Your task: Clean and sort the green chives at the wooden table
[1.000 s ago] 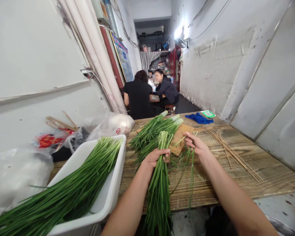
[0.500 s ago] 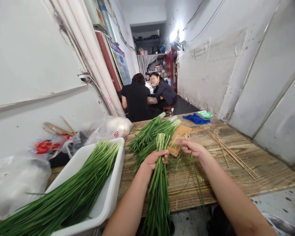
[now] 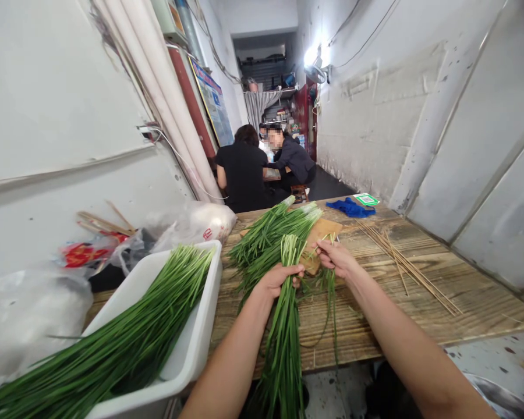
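My left hand is closed round a bunch of garlic chives, its pale stem ends up and its green leaves hanging past the table's front edge. Just right of the bunch, my right hand pinches a few loose chive strands, whose leaves dangle below the fingers. Behind both hands lies a pile of chives, partly over a wooden cutting board. More long chives fill a white plastic tub on the left.
On the table's right side lie several thin sticks, a blue cloth and a green-edged code card. Plastic bags stand behind the tub. Further back, people sit at a low table. A wall runs along the right.
My right hand has shifted slightly up and closer to the bunch, with the strands now hanging straighter. The left hand keeps its grip on the bunch.
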`<control>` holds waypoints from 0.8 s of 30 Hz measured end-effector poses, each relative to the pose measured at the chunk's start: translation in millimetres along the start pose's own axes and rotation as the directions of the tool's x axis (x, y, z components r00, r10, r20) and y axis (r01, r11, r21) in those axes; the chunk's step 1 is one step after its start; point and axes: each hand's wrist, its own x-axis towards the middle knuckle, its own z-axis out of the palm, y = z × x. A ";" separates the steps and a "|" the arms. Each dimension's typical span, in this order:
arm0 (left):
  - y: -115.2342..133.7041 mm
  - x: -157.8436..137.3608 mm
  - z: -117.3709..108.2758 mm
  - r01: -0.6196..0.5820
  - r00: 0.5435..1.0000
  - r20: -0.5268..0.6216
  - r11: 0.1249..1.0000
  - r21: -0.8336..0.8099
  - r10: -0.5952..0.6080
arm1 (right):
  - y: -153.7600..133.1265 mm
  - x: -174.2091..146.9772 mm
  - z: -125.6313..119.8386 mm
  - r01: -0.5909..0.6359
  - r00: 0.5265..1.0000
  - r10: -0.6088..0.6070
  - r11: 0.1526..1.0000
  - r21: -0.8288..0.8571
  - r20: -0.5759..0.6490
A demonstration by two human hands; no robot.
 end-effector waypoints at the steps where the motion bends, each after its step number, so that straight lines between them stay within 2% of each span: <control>1: 0.1 0.0 0.6 0.001 1.000 -0.007 1.000 -0.005 -0.001 | 0.2 0.0 1.0 0.006 1.000 -0.006 1.000 0.006 -0.015; 12: 2.4 -0.5 4.5 0.019 0.999 -0.036 1.000 -0.010 -0.020 | 4.8 3.1 2.7 0.048 0.993 -0.045 0.999 0.022 -0.110; 21: 1.9 1.0 2.9 0.033 0.999 -0.035 0.999 0.006 -0.033 | 6.0 11.8 -9.0 0.040 0.995 -0.037 0.999 0.035 -0.095; 24: 3.2 -1.0 1.7 0.026 1.000 -0.002 1.000 -0.008 -0.026 | 3.0 11.9 -11.9 0.016 0.996 -0.011 0.998 0.059 -0.083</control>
